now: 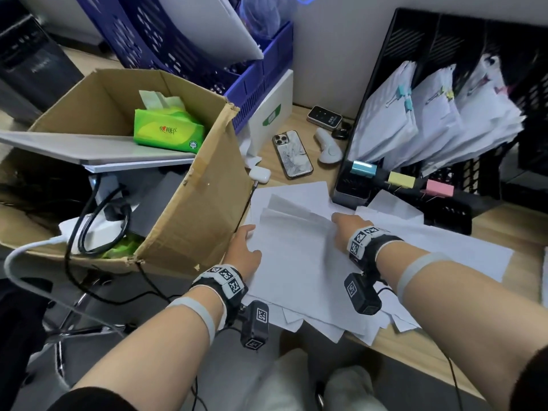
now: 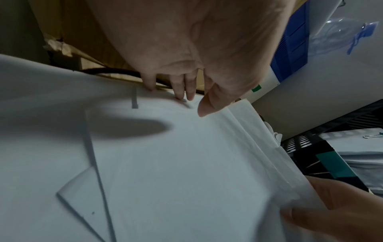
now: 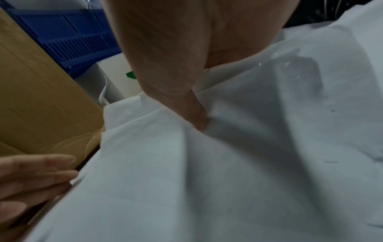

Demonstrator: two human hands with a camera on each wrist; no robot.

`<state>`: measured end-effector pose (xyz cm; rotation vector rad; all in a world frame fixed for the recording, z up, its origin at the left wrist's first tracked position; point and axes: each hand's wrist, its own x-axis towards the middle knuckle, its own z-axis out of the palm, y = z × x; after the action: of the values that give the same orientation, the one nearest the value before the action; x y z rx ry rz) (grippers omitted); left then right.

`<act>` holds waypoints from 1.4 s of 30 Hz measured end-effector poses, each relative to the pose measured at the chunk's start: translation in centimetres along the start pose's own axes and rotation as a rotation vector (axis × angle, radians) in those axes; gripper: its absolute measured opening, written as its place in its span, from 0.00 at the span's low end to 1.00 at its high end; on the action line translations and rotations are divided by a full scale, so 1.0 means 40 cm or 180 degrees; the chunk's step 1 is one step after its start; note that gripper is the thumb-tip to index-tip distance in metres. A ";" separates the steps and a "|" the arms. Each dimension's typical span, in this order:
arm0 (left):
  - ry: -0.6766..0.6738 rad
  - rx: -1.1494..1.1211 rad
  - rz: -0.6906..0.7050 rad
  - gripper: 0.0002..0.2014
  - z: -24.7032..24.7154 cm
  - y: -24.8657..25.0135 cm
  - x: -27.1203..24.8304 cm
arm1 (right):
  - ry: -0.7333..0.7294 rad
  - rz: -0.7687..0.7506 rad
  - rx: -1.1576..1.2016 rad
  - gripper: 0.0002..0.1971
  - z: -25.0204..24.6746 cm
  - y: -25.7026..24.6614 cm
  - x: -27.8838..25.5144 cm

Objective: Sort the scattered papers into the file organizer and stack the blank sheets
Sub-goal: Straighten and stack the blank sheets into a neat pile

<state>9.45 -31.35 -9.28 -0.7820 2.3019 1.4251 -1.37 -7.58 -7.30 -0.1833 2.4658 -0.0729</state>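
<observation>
- Left hand [image 1: 243, 250]: fingers straight, pressing the left edge of the blank sheets [image 1: 296, 262], gripping nothing.
- Right hand [image 1: 341, 229]: thumb pinches the sheets' lifted right edge.
- Sheets lie loose on the desk [image 1: 430, 354], between the cardboard box [image 1: 192, 209] and the file organizer [image 1: 415, 40].
- Risk: squeezing inward could buckle or crease the top sheets.
- Risk: the lower sheets overhang the desk's near edge, so a nudge may slide them off.

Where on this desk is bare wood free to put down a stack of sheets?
Bare wood shows between the papers and the front edge of the desk, and in a strip to their right, beside the organizer. A narrow gap lies between phone and controller. The middle is crowded: left hand and right hand are on the papers.
</observation>
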 end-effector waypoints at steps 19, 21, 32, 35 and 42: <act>0.0197 0.0201 -0.0719 0.26 0.041 0.020 0.051 | -0.0013 0.0718 0.1358 0.23 0.102 -0.032 -0.055; 0.0090 0.0042 -0.0648 0.07 0.032 0.038 0.021 | -0.0006 0.0595 0.1705 0.24 0.112 -0.030 -0.057; 0.0459 -0.0410 0.0380 0.22 -0.050 0.144 -0.032 | 0.0347 0.0400 0.3412 0.41 0.029 -0.021 -0.097; 0.0741 -0.0751 0.0721 0.19 -0.091 0.201 -0.045 | 0.0970 0.0033 0.3795 0.38 -0.055 -0.031 -0.111; 0.0905 -0.1699 0.1400 0.22 -0.113 0.315 -0.068 | 0.1919 -0.0612 0.4529 0.14 -0.191 -0.050 -0.192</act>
<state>4.08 -30.19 3.24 -0.6675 2.4259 2.3219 0.07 -8.36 3.61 0.2681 2.2823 -2.0839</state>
